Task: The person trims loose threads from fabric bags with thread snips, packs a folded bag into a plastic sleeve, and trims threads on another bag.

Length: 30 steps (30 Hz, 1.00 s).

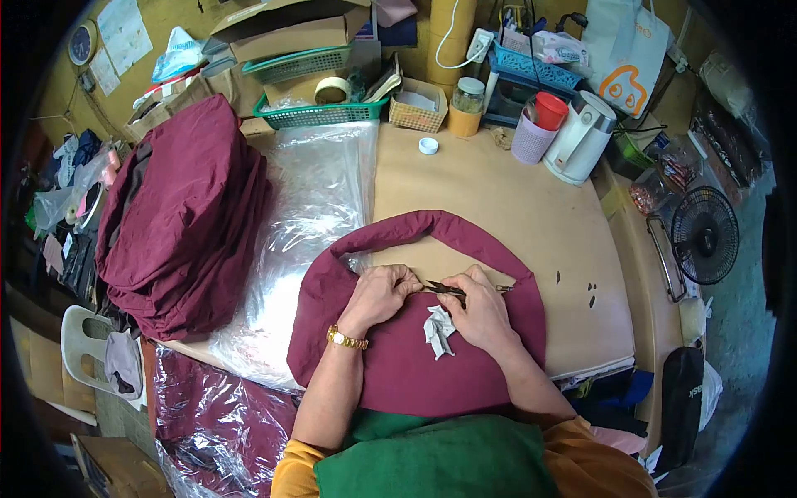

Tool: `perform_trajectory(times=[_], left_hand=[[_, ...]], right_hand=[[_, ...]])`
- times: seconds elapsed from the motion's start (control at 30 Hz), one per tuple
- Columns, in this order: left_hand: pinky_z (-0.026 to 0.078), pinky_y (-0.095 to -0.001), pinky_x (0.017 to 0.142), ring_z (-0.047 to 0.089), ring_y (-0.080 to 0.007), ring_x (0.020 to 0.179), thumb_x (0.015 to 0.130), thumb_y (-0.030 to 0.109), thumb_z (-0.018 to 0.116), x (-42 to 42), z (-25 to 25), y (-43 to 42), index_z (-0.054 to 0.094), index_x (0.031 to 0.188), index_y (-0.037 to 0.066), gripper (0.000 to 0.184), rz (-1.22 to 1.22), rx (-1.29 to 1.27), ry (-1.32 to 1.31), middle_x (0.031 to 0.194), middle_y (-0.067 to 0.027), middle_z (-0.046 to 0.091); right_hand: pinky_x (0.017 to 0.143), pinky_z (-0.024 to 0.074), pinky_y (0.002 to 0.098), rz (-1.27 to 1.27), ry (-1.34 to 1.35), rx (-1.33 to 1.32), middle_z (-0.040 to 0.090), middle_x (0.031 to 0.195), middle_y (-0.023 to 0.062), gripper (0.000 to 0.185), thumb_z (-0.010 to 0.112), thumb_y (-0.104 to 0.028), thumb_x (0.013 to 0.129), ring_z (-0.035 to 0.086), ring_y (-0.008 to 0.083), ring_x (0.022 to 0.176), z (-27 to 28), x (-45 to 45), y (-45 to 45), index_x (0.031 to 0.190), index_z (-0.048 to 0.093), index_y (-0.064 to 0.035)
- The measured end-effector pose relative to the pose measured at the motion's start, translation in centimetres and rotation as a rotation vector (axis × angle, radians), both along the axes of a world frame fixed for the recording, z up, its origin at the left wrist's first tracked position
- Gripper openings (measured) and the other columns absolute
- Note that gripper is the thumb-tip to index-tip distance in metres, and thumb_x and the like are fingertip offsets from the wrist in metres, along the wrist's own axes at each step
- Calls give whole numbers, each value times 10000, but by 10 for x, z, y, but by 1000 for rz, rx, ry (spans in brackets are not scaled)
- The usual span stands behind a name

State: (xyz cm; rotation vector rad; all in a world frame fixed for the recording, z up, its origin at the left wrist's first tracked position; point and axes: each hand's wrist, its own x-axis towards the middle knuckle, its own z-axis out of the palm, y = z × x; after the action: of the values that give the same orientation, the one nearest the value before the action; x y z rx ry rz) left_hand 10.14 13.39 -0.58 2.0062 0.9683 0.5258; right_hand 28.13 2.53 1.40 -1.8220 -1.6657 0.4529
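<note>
A maroon fabric bag [432,373] with a wide looped strap [390,230] lies on the table in front of me. My left hand [383,292] pinches at the bag's upper edge, fingers pressed together; whether a thread is between them is too small to make out. In my right hand [480,309] are small dark thread snips [446,289], their blades pointing left towards my left fingertips. A crumpled white tag or scrap of cloth [439,332] rests on the bag just below the snips.
A tall stack of maroon bags [178,224] stands at the left beside clear plastic sheeting [320,183]. Green baskets [324,114], a jar [466,108], a purple cup holder [531,139] and a white kettle [581,137] line the back. A black fan [704,235] is at the right.
</note>
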Motion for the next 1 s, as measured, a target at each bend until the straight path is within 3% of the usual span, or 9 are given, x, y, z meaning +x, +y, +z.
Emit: perform_trajectory(times=[0.4,0.6,0.7,0.8,0.9,0.93,1.0], left_hand=[[498,-389,688,680,-292,758,891,194,706,3,-8,-5,701,898,21,173,72,54,-4,807,-146,703],[504,-391,695,687,-303,784,882,196,715,5,-2,-10,692,886,31,167,101,56,35,814,-136,708],[504,-392,684,688,-312,777,885,194,710,6,-9,-9,687,884,26,170,117,89,-22,822,-145,708],[502,-370,660,673,-270,710,898,188,702,4,-12,-7,694,896,22,167,94,143,-36,775,-123,697],[485,-308,646,578,-143,664,888,145,725,-2,-9,3,715,958,11,152,73,-83,-159,706,-39,622],[485,-308,646,578,-143,664,888,145,725,-3,-5,3,715,958,11,152,71,-84,-158,706,-39,622],[507,-350,684,673,-256,738,829,120,754,-6,5,1,727,907,-2,147,-74,-13,-104,790,-141,678]], right_hand=[[757,496,524,18,-136,-38,570,989,145,278,698,-162,867,635,398,882,11,-11,1,1041,501,-71],[723,487,497,6,-151,-3,587,942,149,276,719,-126,839,629,382,841,11,-17,2,990,502,-47],[767,498,526,32,-135,-88,579,1005,147,312,703,-162,854,639,402,910,9,-19,1,1058,485,-72],[776,505,515,6,-93,-90,584,1027,153,312,708,-168,847,642,397,922,10,-19,1,1048,491,-67],[785,511,500,-39,-55,-27,588,1049,149,291,700,-180,861,641,388,933,7,-11,1,1059,525,-59],[785,511,500,-40,-54,-28,588,1049,149,291,700,-180,861,641,388,933,5,-7,1,1059,525,-59],[789,514,487,-69,-54,51,589,1057,137,256,680,-195,886,637,379,946,-1,1,1,1069,564,-58]])
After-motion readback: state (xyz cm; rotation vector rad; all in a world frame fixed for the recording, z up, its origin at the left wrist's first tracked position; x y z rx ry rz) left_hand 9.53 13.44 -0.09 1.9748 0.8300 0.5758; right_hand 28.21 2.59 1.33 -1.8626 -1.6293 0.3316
